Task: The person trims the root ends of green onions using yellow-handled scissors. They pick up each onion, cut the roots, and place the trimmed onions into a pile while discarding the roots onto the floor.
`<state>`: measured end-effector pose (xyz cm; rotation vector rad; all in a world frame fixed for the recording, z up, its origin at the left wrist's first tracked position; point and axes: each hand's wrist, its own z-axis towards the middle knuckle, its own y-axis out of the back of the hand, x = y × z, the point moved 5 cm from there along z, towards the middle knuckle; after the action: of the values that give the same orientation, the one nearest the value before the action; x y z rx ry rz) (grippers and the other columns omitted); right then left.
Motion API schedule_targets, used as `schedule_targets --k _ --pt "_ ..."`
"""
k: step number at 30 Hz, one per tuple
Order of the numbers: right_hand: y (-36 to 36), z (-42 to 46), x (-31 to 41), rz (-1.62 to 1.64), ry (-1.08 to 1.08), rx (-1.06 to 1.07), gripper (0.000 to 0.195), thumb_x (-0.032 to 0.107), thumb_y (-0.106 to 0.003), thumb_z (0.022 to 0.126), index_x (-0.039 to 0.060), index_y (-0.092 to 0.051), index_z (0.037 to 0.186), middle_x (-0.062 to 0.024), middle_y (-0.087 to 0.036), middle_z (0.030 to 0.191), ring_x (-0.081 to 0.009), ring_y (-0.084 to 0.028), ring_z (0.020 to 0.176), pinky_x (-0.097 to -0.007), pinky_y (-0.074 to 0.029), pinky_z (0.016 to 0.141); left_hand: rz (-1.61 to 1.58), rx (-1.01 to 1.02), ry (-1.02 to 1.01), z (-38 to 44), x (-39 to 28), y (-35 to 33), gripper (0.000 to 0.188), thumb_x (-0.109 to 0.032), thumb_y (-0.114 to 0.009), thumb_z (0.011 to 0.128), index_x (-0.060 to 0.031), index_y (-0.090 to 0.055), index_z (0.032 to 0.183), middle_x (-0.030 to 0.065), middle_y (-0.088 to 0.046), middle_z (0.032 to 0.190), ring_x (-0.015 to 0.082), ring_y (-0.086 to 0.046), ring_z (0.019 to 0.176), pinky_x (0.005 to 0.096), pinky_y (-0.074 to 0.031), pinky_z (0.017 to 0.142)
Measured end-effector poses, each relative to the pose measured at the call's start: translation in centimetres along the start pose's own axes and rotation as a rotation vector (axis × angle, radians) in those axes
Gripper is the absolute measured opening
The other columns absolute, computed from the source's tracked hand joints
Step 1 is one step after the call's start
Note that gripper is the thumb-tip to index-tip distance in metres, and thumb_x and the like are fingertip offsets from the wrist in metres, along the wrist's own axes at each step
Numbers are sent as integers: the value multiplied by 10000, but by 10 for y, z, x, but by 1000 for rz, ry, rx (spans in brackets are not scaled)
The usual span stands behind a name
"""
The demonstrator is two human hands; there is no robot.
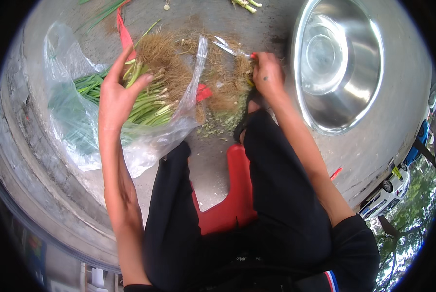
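A clear plastic bag (pixel 72 135) lies open on the ground at the left, holding many green stalks, likely garlic chives or scallions (pixel 154 109), with brown fibrous roots (pixel 163 51) towards the middle. Over the bundle, my left hand (pixel 121 87) has thumb and fingers spread around a few stalks near the roots; whether it grips them cannot be told. My right hand (pixel 270 75) is closed on the red handle of a pair of scissors (pixel 229 48), whose blades point left over a heap of cut roots and trimmings (pixel 221 84).
A large steel basin (pixel 362 73) stands at the right. A red plastic stool (pixel 225 215) is beneath me. Red tape (pixel 123 31) and loose stalks lie on the ground beyond the bag. Steps (pixel 24 146) run along the left; a white car (pixel 386 191) is far right.
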<state>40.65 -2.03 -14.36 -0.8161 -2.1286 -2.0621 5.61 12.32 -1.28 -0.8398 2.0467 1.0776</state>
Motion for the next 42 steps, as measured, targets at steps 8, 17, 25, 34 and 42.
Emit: schedule_targets --k 8,17,25,34,42 --pt "1 31 9 -298 26 170 175 170 -720 866 97 -708 1024 -180 -694 1081 -422 -634 1064 -545 -528 914 65 32 -69 -9 16 -10 745 -145 -892 843 -64 -603 1526 163 -718 1385 226 -679 1252 367 -498 1102" --pt "41 24 76 154 -149 526 336 299 -815 843 56 -719 1054 -221 -759 1043 -405 -737 978 -524 -567 865 170 43 3 -26 -2 -2 625 -152 -884 854 -17 -673 1428 171 -725 1388 251 -669 1312 367 -485 1128" --pt "20 37 71 -81 18 277 294 303 -773 817 63 -782 985 -205 -713 1060 -397 -701 1019 -497 -560 906 129 43 -18 -24 -1 -7 587 -142 -884 854 -8 -696 1394 185 -732 1371 257 -678 1305 370 -488 1128" --pt "17 50 58 2 199 89 458 465 -815 884 17 -716 892 -197 -689 877 -408 -672 875 -487 -546 784 141 46 -39 -25 1 -10 573 -155 -885 853 -2 -707 1376 187 -740 1355 258 -691 1282 369 -500 1113" --pt "34 16 46 223 -176 887 339 336 -704 988 -3 -698 1012 -149 -706 836 -263 -691 810 -428 -541 779 148 3 -78 -24 -6 -3 538 -182 -895 850 -34 -738 1342 174 -763 1310 247 -714 1238 364 -517 1085"
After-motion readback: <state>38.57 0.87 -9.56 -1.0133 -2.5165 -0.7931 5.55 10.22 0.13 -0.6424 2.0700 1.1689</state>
